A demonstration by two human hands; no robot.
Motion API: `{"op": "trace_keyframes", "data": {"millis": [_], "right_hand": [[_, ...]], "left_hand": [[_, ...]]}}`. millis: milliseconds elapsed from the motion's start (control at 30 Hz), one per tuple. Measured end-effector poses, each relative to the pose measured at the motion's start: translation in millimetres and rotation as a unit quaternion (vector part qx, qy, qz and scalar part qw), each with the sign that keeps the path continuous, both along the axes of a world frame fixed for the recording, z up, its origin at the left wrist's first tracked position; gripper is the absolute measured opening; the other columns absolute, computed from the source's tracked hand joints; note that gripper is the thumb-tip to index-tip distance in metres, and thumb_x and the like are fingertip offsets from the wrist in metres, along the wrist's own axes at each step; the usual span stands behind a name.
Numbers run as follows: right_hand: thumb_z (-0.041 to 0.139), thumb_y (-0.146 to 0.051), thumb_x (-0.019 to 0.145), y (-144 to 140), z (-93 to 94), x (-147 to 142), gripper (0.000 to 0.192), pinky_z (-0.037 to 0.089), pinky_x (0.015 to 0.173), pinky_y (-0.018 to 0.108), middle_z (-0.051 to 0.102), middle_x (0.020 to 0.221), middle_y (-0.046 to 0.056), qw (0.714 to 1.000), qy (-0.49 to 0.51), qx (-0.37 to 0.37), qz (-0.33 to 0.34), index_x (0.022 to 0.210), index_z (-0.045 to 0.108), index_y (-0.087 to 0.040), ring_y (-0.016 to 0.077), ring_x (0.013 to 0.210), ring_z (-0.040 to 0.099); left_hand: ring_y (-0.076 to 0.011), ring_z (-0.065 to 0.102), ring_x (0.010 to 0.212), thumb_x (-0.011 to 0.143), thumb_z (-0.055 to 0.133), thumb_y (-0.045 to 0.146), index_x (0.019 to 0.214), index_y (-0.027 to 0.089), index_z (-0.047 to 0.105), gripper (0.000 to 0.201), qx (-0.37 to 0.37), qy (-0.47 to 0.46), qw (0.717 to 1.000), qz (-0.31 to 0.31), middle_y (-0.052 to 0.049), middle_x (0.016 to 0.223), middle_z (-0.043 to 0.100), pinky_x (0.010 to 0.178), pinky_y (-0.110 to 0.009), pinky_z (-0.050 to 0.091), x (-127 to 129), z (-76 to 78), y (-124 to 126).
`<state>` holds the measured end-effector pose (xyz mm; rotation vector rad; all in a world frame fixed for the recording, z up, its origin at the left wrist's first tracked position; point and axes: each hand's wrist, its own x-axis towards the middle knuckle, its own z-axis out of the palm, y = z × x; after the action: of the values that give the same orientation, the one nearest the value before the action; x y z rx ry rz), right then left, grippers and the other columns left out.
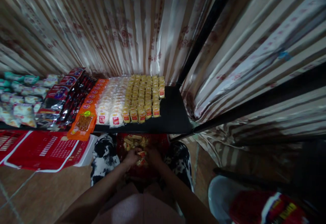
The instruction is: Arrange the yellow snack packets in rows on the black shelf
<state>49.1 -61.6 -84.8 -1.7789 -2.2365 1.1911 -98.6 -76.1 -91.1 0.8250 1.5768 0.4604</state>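
Observation:
A red basket [162, 143] sits between my knees, with small gold-wrapped snack packets [133, 139] heaped in it. My left hand [131, 157] is closed over the basket, its fingertips on a snack packet [142, 154] with a red and white label. Close by on the other side is my right hand [154, 156]; its fingers are too dark to make out. Just beyond my hands, matching gold packets [142, 96] stand in tight rows on a black shelf [173, 110].
Left of the gold rows lie white packets [115, 101], orange pretzel-stick bags [85, 115], dark red packs [61, 93] and white-green packets [28, 91]. A red crate [51, 151] stands at left. Black frame bars [244, 100] and striped curtains [114, 23] surround the shelf. A pale tub [219, 197] holds a red bag [251, 205].

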Motion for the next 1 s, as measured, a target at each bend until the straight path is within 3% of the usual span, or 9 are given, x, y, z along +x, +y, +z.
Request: {"op": "trace_keyframes", "data": {"millis": [67, 167, 267, 367, 467, 633, 867, 1000], "right_hand": [[0.057, -0.017, 0.073, 1, 16.5, 10, 0.042, 0.037, 0.097, 0.035, 0.061, 0.119, 0.010, 0.998, 0.041, 0.024, 0.033, 0.114, 0.061, -0.019, 0.0242, 0.111, 0.054], [0.056, -0.020, 0.076, 2, 40.1, 25, 0.047, 0.040, 0.095, 0.034, 0.063, 0.117, 0.007, 0.988, 0.135, 0.048, 0.055, 0.123, 0.055, -0.023, 0.0215, 0.108, 0.056], [0.056, -0.023, 0.077, 5, 59.2, 37, 0.042, 0.039, 0.095, 0.036, 0.063, 0.118, 0.008, 0.984, 0.151, 0.087, 0.044, 0.119, 0.059, -0.021, 0.0230, 0.108, 0.056], [0.057, -0.026, 0.077, 8, 74.6, 46, 0.042, 0.042, 0.091, 0.035, 0.063, 0.116, 0.010, 0.982, 0.165, 0.094, 0.011, 0.119, 0.059, -0.020, 0.0230, 0.104, 0.058], [0.056, -0.027, 0.077, 9, 88.8, 54, 0.043, 0.045, 0.087, 0.034, 0.066, 0.111, 0.009, 0.979, 0.181, 0.087, -0.039, 0.118, 0.058, -0.017, 0.0222, 0.097, 0.061], [0.049, -0.039, 0.081, 12, 104.5, 64, 0.038, 0.047, 0.084, 0.033, 0.068, 0.106, 0.007, 0.970, 0.191, 0.091, -0.117, 0.112, 0.062, -0.020, 0.0224, 0.094, 0.062], [0.054, -0.037, 0.077, 28, 100.8, 82, 0.039, 0.049, 0.085, 0.035, 0.070, 0.100, 0.006, 0.954, 0.201, 0.104, -0.195, 0.111, 0.063, -0.020, 0.0220, 0.090, 0.064], [0.051, -0.039, 0.078, 46, 97.7, 88, 0.041, 0.050, 0.082, 0.033, 0.070, 0.098, 0.006, 0.935, 0.241, 0.137, -0.221, 0.113, 0.060, -0.019, 0.0201, 0.087, 0.065]], "left_hand": [[-0.0143, 0.059, 0.080, 0.060, 0.052, 0.001, 0.098, 0.015, 0.062, 0.042, 0.071, 0.008, 0.994, -0.086, -0.003, 0.091, 0.064, 0.073, -0.024, 0.047, -5, 22.5, 8], [-0.0186, 0.056, 0.099, 0.058, 0.052, 0.002, 0.099, 0.016, 0.063, 0.044, 0.181, 0.028, 0.961, -0.207, -0.005, 0.104, 0.061, 0.090, -0.028, 0.042, -10, 55.1, 20], [-0.0182, 0.053, 0.103, 0.062, 0.055, 0.004, 0.109, 0.017, 0.059, 0.049, 0.255, 0.023, 0.932, -0.256, -0.005, 0.108, 0.060, 0.096, -0.031, 0.039, -7, 80.5, 31], [-0.0152, 0.055, 0.093, 0.068, 0.058, 0.011, 0.118, 0.019, 0.052, 0.052, 0.268, 0.006, 0.930, -0.251, -0.003, 0.105, 0.061, 0.091, -0.029, 0.043, 3, 100.0, 40], [-0.0120, 0.056, 0.083, 0.072, 0.059, 0.017, 0.126, 0.020, 0.046, 0.055, 0.254, -0.036, 0.944, -0.206, -0.004, 0.106, 0.059, 0.080, -0.025, 0.047, 18, 113.5, 46], [-0.0123, 0.057, 0.082, 0.073, 0.057, 0.014, 0.122, 0.017, 0.051, 0.050, 0.281, -0.019, 0.952, -0.122, -0.007, 0.108, 0.058, 0.077, -0.024, 0.048, 40, 119.1, 53], [-0.0186, 0.056, 0.100, 0.075, 0.054, 0.013, 0.115, 0.021, 0.058, 0.041, 0.373, 0.057, 0.906, -0.194, -0.004, 0.112, 0.061, 0.096, -0.032, 0.043, 66, 138.1, 71], [-0.0193, 0.055, 0.107, 0.077, 0.050, 0.012, 0.117, 0.019, 0.056, 0.041, 0.406, 0.079, 0.894, -0.172, -0.006, 0.119, 0.058, 0.098, -0.033, 0.043, 83, 150.9, 80]]}}
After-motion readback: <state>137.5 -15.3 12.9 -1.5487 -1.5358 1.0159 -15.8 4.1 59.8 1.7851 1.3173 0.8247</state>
